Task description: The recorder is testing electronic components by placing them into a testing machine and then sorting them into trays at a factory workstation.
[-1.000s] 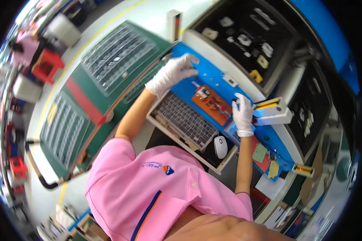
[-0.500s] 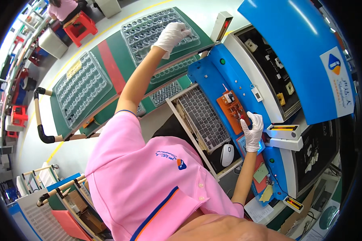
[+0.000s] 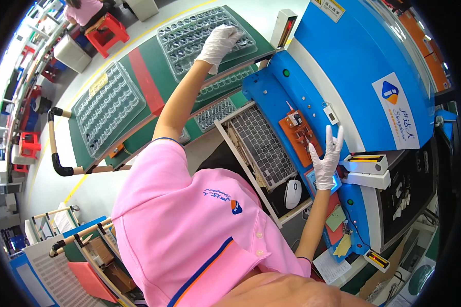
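Observation:
At the far end of the green bench, my left hand (image 3: 217,45), in a white glove, is over a clear plastic tray (image 3: 176,61) of small dark parts. Its fingertips are pinched together at the tray's right side; whatever they hold is too small or hidden to make out. My right hand (image 3: 327,162), also gloved, hovers with fingers spread beside the orange fixture (image 3: 295,134) on the blue machine (image 3: 279,94). Nothing is in it. The blue cover (image 3: 343,66) of the machine's far bay is lowered.
A second clear tray (image 3: 110,112) lies left of a red strip (image 3: 146,82). A keyboard (image 3: 261,146) and white mouse (image 3: 292,194) sit in a drawer before me. Sensor bars (image 3: 366,163) jut from the machine. Another person (image 3: 82,11) sits by a red stool (image 3: 107,35).
The blue cover has come down over the far bay, hiding the white parts inside. My right hand's fingers have spread and stretched upward. My left hand stays at the tray.

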`<state>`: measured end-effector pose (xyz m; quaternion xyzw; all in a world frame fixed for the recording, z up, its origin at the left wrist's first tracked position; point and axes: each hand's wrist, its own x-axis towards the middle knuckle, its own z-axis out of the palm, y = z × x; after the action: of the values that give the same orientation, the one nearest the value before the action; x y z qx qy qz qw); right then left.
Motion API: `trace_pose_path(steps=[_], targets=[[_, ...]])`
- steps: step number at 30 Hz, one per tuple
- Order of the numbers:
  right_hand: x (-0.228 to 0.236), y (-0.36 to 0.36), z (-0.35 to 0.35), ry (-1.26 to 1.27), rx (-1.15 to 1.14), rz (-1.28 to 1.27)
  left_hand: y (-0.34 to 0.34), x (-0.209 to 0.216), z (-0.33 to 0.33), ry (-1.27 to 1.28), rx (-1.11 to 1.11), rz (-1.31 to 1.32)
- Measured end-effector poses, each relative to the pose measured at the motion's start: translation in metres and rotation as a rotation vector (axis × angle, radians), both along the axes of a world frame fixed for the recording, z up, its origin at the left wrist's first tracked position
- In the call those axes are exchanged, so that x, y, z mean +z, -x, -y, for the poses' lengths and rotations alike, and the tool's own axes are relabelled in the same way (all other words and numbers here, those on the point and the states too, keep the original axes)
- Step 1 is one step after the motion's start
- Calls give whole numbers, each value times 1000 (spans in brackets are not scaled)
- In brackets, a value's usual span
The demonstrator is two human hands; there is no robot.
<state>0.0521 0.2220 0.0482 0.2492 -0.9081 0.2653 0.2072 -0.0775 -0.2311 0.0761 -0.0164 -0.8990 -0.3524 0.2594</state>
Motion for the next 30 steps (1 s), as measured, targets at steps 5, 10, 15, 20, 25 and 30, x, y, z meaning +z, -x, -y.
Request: trace_pose_path(steps=[5, 10, 15, 20, 25, 30], targets=[[-15, 1, -2, 88, 41, 64, -97, 46, 21, 109, 118, -195], [-35, 1, -26, 264, 115, 200, -249, 71, 91, 210, 575, 4], [-33, 5, 1, 132, 296, 261, -411, 71, 154, 363, 1248, 449], [-43, 6, -4, 48, 322, 216, -445, 24, 197, 239, 1204, 350], [-14, -8, -20, 66, 186, 232, -440, -3, 228, 461, 1211, 379], [-2, -19, -41, 102, 102, 348, -426, -8, 264, 686, 1166, 631]])
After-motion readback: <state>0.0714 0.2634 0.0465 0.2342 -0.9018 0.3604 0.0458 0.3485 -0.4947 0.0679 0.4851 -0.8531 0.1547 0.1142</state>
